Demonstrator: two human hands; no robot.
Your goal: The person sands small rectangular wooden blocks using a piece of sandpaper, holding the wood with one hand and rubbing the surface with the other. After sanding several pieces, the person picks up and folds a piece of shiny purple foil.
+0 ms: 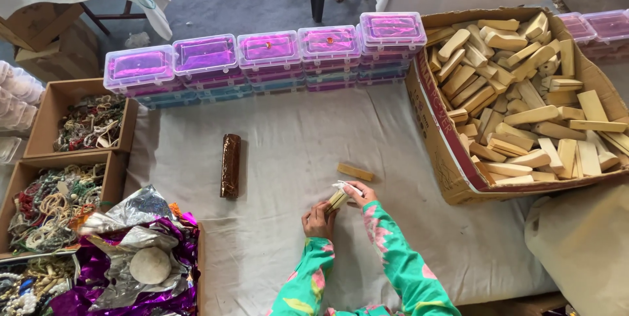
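Left hand (318,221): fingers curled around the lower end of a pale wooden stick (337,199), clamped on it just above the cloth.
Right hand (360,193): pinched together on a bit of white wrapping (346,186) at the stick's upper end, thumb and fingers closed tight.
Wooden stick: held between both hands, low over the white cloth (282,145), near the front edge of the work space.
Spare stick (355,172): lies flat on the cloth just beyond the right hand, apart from it.
Brown roll (230,166): lies lengthwise on the cloth, well to the left of the hands.
Cardboard box (439,126): to the right, heaped with more pale sticks.
Plastic boxes (268,50): a row of clear lidded ones along the far edge of the cloth.
Doing it well: I'd judge the left hand should keep the stick steady while the right draws the wrapping snug and flat, without creasing.
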